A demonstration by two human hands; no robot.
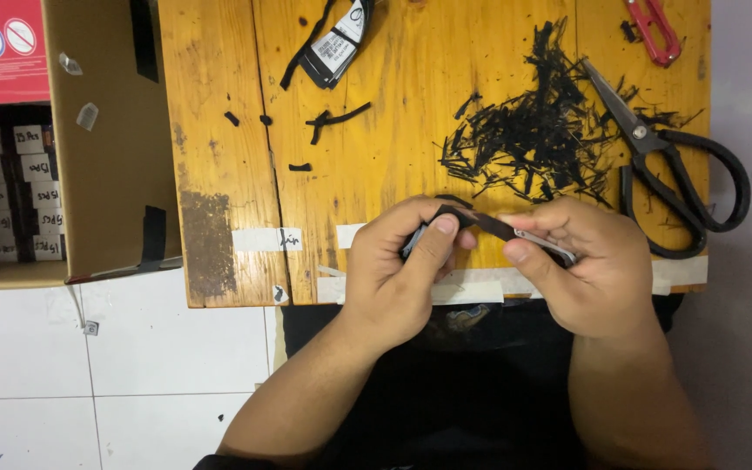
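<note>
— What are the two hands doing over the wooden table?

— The left hand curls its fingers around a small dark piece, thumb pressed on top. The right hand pinches a thin metal blade between thumb and forefinger. Between them runs a black strip, held just above the table's near edge (probably so both ends stay taut while the blade meets it).

— And the mess behind?

— One heap of black trimmings lies just beyond the hands, likely where cut bits fall. To its right, one pair of large black scissors lies open, and one small red snipper sits at the far edge, both within the right hand's reach.

— Anything left of the table?

— One open cardboard box, with rows of small labelled packs inside; too many overlap to count. A few stray black scraps lie mid-table.
</note>
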